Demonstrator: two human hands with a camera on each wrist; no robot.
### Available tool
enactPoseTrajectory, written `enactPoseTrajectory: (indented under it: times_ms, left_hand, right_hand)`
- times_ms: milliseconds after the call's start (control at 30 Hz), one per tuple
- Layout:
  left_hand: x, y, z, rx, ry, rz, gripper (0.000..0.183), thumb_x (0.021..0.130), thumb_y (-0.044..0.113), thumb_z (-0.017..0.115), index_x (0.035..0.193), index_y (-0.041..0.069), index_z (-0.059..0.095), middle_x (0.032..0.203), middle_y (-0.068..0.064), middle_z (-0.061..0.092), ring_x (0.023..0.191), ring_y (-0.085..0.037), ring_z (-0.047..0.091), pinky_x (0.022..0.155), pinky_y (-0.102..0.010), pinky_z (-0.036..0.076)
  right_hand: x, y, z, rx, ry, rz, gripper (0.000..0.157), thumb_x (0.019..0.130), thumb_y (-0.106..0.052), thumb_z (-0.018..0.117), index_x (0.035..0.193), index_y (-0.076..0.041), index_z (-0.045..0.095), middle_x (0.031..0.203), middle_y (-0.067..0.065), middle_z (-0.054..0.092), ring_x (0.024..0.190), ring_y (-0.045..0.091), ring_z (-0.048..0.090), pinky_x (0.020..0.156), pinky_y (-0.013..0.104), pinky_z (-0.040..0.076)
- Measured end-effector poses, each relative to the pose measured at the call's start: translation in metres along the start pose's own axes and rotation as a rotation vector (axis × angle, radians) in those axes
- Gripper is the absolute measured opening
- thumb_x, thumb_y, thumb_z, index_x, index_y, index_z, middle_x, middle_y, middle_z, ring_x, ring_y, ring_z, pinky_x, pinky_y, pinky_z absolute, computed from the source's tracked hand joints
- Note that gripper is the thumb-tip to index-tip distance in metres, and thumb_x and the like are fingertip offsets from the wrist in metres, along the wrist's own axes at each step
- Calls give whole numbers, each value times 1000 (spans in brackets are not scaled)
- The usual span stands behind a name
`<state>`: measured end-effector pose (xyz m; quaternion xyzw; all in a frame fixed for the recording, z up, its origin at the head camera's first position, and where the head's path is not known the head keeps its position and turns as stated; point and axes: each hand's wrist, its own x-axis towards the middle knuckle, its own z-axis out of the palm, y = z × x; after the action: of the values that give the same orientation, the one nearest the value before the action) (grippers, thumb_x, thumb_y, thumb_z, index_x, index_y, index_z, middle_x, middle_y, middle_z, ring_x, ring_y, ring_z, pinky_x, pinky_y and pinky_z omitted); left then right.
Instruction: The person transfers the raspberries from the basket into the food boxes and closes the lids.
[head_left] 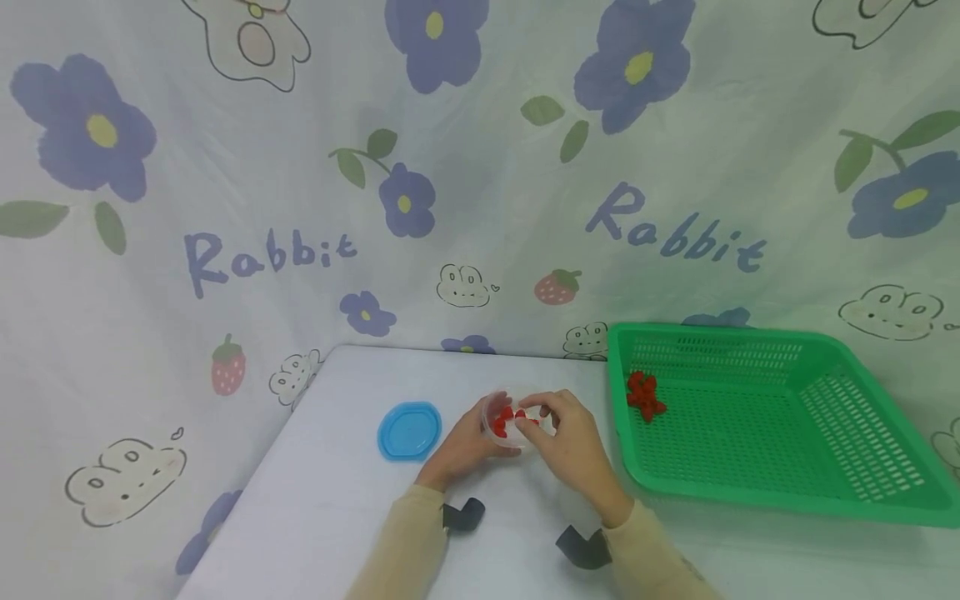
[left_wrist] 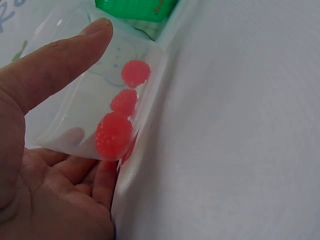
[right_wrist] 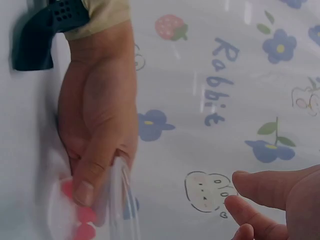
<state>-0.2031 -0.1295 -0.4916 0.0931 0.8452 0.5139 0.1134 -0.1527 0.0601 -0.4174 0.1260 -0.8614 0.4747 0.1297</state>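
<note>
My left hand grips a clear plastic cup from its left side. The cup lies tilted, with several red raspberries inside along its lower wall. In the left wrist view the thumb presses the outside of the cup while the other fingers curl beneath it. My right hand is at the cup's right side, thumb and forefinger near the opening. In the right wrist view the right hand has its thumb and forefinger slightly apart, with nothing visible between them.
A blue lid lies on the white table, left of the cup. At the right stands a green basket with a cluster of red raspberries in its left back corner. A printed curtain hangs behind the table.
</note>
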Motion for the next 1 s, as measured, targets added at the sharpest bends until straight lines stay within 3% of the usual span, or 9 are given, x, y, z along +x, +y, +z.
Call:
enactPoseTrajectory:
  times_ms: [300,567,1000]
  left_hand:
    - [-2,3,0,-9,-4,-10,96,76,24,89,156,25,36,151,6,48,142,-24,40,112,-53,38]
    - [-3,4,-1,-18,-12,-12,96,76,24,89,156,24,36,152,7,47,143,-23,39,112,-52,38]
    - [-1,1,-3,-35,-45,8,94,79,26,87,157,23,35,151,7,48,144,-21,37,115,-53,35]
  right_hand:
    - [7,-6,-30,-15,45,-12,22,88,-14,79,109,-10,74,87,2,53,81,19,48,67,27,44]
    - [12,-3,-56,-87,103,-65,21,87,-14,79,108,-11,74,84,1,53,72,16,46,62,28,42]
    - [23,9,-101,-91,63,-23,19,94,-17,72,111,-8,73,85,8,50,67,20,42,60,29,36]
